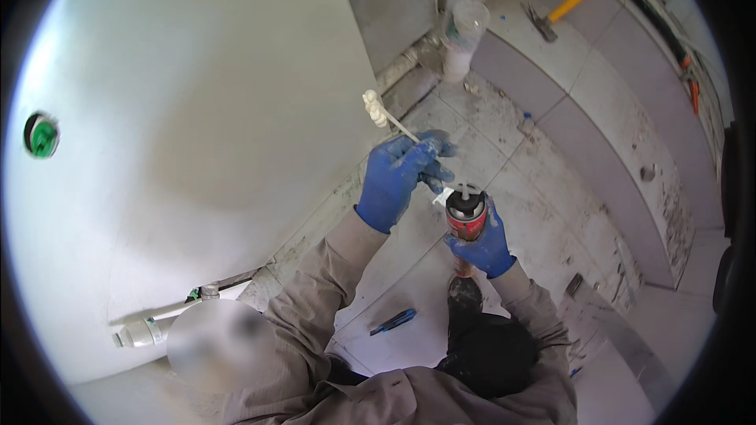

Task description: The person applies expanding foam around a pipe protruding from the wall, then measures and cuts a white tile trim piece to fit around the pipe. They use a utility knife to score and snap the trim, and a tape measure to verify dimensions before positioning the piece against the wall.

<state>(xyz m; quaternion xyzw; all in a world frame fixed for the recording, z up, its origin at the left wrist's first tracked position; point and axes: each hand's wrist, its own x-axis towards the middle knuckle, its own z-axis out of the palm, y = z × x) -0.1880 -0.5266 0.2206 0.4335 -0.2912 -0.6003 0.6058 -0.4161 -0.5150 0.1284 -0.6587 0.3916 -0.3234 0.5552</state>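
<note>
My left hand (394,177), in a blue glove, pinches a thin pale tube (405,130) near its lower end; a lumpy blob of cream foam (376,109) clings to the tube's upper tip. My right hand (487,244), also gloved, is closed around an upright red aerosol can (466,227) with a black top. A grey plastic nozzle fitting (465,191) sits on the can, just below and right of my left fingers. Below, on the tiled floor, lies a blue and black utility knife (392,321).
A plain wall panel (228,94) with a green-lined hole (42,134) fills the left, above white pipe fittings (142,334). A clear cup (465,31) stands at the back. Tiled steps (598,122) on the right hold a yellow-handled hammer (567,4) and a long dark tool (646,8).
</note>
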